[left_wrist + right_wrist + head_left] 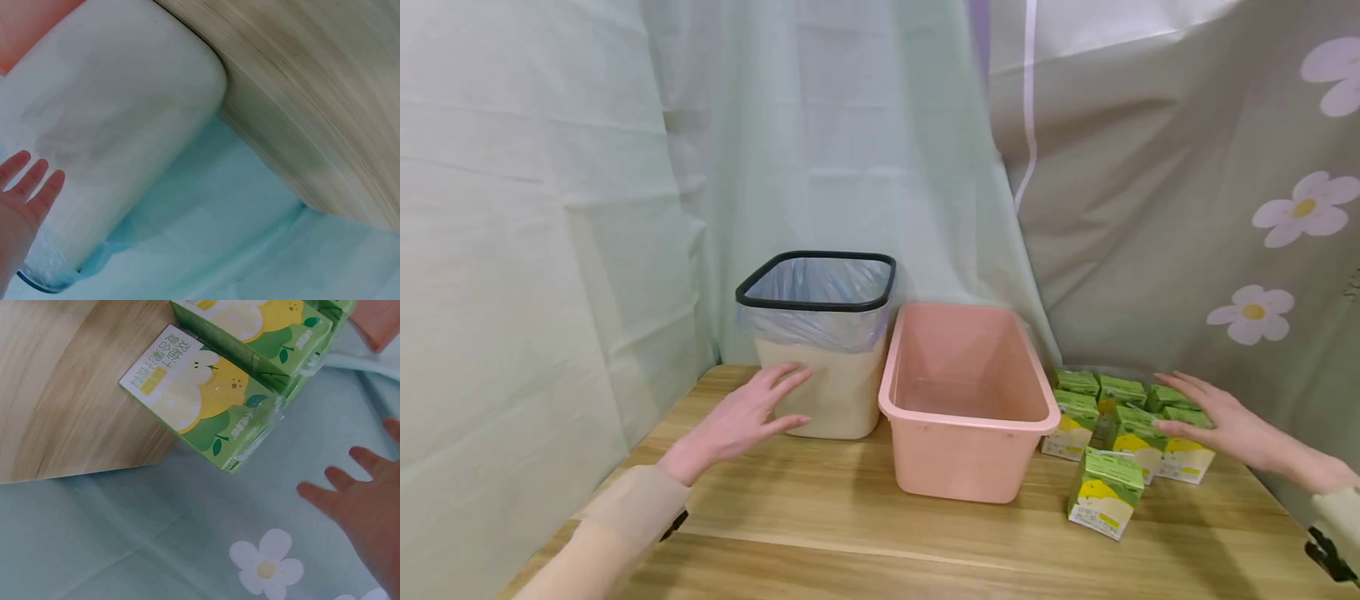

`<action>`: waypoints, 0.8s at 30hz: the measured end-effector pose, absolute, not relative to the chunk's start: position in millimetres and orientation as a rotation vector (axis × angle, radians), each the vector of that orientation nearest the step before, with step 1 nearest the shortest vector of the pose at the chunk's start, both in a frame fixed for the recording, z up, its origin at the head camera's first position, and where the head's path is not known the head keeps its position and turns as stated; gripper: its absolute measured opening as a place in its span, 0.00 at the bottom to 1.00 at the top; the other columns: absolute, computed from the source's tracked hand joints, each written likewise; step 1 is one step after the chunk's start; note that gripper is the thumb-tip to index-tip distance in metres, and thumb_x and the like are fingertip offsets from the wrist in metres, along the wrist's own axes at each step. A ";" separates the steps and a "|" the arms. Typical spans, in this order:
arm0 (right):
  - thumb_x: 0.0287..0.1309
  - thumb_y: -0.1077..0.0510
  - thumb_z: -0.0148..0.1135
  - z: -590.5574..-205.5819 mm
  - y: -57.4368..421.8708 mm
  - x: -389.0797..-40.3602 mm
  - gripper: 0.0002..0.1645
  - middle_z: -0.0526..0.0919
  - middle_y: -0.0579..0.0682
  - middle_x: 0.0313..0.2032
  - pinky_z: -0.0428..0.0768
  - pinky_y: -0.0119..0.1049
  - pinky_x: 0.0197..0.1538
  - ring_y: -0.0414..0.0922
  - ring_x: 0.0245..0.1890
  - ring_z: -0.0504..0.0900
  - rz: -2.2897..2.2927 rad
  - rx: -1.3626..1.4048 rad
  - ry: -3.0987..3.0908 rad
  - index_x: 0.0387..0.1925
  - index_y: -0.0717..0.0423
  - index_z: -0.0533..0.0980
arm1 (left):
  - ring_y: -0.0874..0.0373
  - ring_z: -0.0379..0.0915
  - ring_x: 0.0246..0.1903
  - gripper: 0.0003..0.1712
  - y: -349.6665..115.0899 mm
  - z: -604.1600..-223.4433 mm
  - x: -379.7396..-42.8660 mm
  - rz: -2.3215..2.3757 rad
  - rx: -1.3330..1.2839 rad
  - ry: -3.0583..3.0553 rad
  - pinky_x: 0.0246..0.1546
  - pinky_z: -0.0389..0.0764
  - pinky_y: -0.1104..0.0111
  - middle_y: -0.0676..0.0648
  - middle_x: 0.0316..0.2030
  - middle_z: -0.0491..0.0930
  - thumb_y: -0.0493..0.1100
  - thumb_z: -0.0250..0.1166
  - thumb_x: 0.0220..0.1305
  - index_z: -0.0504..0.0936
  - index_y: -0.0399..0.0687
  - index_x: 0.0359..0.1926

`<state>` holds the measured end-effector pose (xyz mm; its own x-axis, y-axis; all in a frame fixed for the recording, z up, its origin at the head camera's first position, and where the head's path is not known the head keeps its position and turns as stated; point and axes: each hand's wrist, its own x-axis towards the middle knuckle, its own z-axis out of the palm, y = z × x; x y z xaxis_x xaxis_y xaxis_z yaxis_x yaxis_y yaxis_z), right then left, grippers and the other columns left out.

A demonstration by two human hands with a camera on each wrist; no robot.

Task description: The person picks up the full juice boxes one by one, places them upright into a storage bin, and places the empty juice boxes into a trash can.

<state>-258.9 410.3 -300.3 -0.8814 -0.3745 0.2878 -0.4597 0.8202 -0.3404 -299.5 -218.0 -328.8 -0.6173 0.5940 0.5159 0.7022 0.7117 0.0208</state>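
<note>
My left hand (741,421) hovers in front of the cream trash bin (831,387), its fingers extended and holding nothing. In the left wrist view the same hand (25,200) shows spread fingers beside the bin's pale wall (125,106). Over at the right, my right hand (1228,425) is held above several green and yellow juice cartons (1138,437), fingers stretched out with nothing in them. One carton (1105,492) stands nearer the front than the others. The right wrist view has the right hand (362,494) apart from a juice carton (203,394).
A pink plastic tub (966,454) stands between the bin and the cartons on a wooden table (850,542). The bin has a black rim (816,306) over a clear liner bag (820,329). Pale curtains (850,150) hang behind; a flower-patterned cloth (1150,208) is at right.
</note>
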 end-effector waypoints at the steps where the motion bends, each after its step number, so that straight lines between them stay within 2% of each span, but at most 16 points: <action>1: 0.56 0.54 0.60 -300.2 411.3 -259.8 0.43 0.49 0.73 0.61 0.52 0.69 0.44 0.73 0.57 0.48 0.606 0.646 -2.792 0.67 0.60 0.50 | 0.49 0.58 0.56 0.38 -215.5 -328.3 -300.1 -0.324 -1.005 -2.433 0.47 0.67 0.54 0.43 0.59 0.60 0.60 0.57 0.59 0.61 0.49 0.66; 7: 0.58 0.51 0.59 -299.6 416.6 -262.2 0.40 0.55 0.71 0.59 0.57 0.65 0.43 0.71 0.55 0.54 0.627 0.550 -2.803 0.65 0.63 0.54 | 0.55 0.60 0.54 0.36 -199.1 -324.2 -302.4 -0.462 -1.020 -2.442 0.48 0.66 0.58 0.51 0.58 0.62 0.62 0.56 0.59 0.62 0.52 0.65; 13: 0.61 0.49 0.55 -303.1 430.9 -268.4 0.35 0.57 0.73 0.57 0.59 0.63 0.42 0.71 0.52 0.56 0.632 0.434 -2.829 0.60 0.68 0.58 | 0.55 0.59 0.55 0.35 -182.7 -319.7 -307.5 -0.595 -1.072 -2.397 0.51 0.63 0.57 0.50 0.57 0.63 0.60 0.57 0.59 0.64 0.50 0.63; 24: 0.62 0.50 0.54 -318.0 458.4 -275.8 0.34 0.58 0.74 0.54 0.62 0.61 0.40 0.71 0.49 0.58 0.685 0.324 -2.803 0.58 0.73 0.58 | 0.54 0.61 0.53 0.32 -159.8 -323.1 -315.5 -0.669 -1.195 -2.275 0.51 0.64 0.58 0.49 0.54 0.65 0.57 0.59 0.60 0.66 0.46 0.60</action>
